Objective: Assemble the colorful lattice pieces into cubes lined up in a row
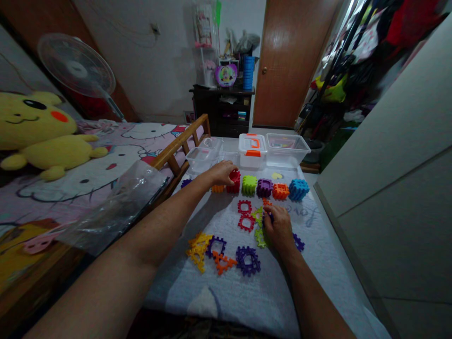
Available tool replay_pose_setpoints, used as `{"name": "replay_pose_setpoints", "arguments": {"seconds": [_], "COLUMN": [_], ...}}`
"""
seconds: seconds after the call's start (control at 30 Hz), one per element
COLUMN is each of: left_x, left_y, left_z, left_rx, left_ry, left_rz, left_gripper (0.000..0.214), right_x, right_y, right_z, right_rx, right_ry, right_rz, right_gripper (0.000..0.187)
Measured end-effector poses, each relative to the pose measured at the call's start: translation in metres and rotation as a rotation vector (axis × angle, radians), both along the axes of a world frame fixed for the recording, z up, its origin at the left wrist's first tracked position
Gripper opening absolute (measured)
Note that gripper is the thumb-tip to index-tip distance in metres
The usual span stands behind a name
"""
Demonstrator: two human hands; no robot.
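My left hand (pixel 224 173) reaches to the back row, fingers closed on the top of a stack of red interlocking building pieces (pixel 233 183). Beside that stack, orange-yellow pieces (pixel 218 189) show partly under my wrist. My right hand (pixel 278 223) is lower on the cloth, its fingers curled over a dark purple building piece (pixel 270 217) that they mostly hide. Loose green pieces (pixel 260 237) and red square pieces (pixel 246 222) lie just left of it. Another dark purple piece (pixel 298 242) pokes out beyond my right wrist.
Green (pixel 249 185), purple (pixel 264 188), orange (pixel 280 191) and blue stacks (pixel 298 189) continue the row rightward. Behind stand clear plastic boxes (pixel 287 153), one lidded with orange latches (pixel 253 153). Nearer lie yellow (pixel 198 249), orange (pixel 223 263) and purple pieces (pixel 248 261). A wooden bed rail (pixel 180 143) borders the left.
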State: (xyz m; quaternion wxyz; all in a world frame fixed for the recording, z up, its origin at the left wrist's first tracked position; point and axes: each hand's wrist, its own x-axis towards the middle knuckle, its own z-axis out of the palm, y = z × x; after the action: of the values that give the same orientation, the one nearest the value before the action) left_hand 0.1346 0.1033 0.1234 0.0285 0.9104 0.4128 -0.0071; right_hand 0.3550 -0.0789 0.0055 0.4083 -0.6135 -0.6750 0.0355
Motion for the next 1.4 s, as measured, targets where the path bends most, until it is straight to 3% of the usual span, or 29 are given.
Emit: {"name": "replay_pose_setpoints", "arguments": {"seconds": [0.37, 0.67, 0.8, 0.9, 1.0, 1.07, 1.17, 1.4], "left_x": [0.000, 0.005, 0.002, -0.003, -0.010, -0.017, -0.036, -0.097], "left_y": [-0.001, -0.002, -0.002, -0.014, -0.044, -0.069, -0.105, -0.158], "left_z": [0.001, 0.002, 0.001, 0.003, 0.004, -0.002, -0.026, -0.089], "left_rx": [0.017, -0.008, 0.002, 0.103, 0.228, 0.249, 0.142, -0.078], "left_ry": [0.015, 0.054, -0.002, -0.129, -0.315, -0.410, -0.468, -0.607], "left_rz": [0.032, 0.043, 0.048, 0.039, -0.044, -0.089, -0.132, 0.146], "left_gripper": [0.057, 0.042, 0.056, 0.065, 0.052, 0.043, 0.031, 0.026], "right_x": [0.000, -0.001, -0.001, -0.002, -0.001, -0.001, -0.002, -0.016], "right_y": [0.000, -0.001, -0.002, -0.002, -0.002, -0.002, -0.002, -0.011], "right_z": [0.001, 0.002, 0.005, 0.007, 0.007, 0.007, 0.008, 0.018], "right_rx": [-0.020, -0.014, -0.025, -0.038, -0.046, -0.050, -0.070, -0.226], "right_ry": [0.005, -0.003, -0.011, -0.010, -0.007, -0.010, -0.030, -0.189], "right_rz": [0.010, 0.003, 0.000, 0.003, 0.008, 0.018, 0.056, 0.265], "right_gripper": [0.021, 0.022, 0.022, 0.022, 0.023, 0.024, 0.023, 0.016]}}
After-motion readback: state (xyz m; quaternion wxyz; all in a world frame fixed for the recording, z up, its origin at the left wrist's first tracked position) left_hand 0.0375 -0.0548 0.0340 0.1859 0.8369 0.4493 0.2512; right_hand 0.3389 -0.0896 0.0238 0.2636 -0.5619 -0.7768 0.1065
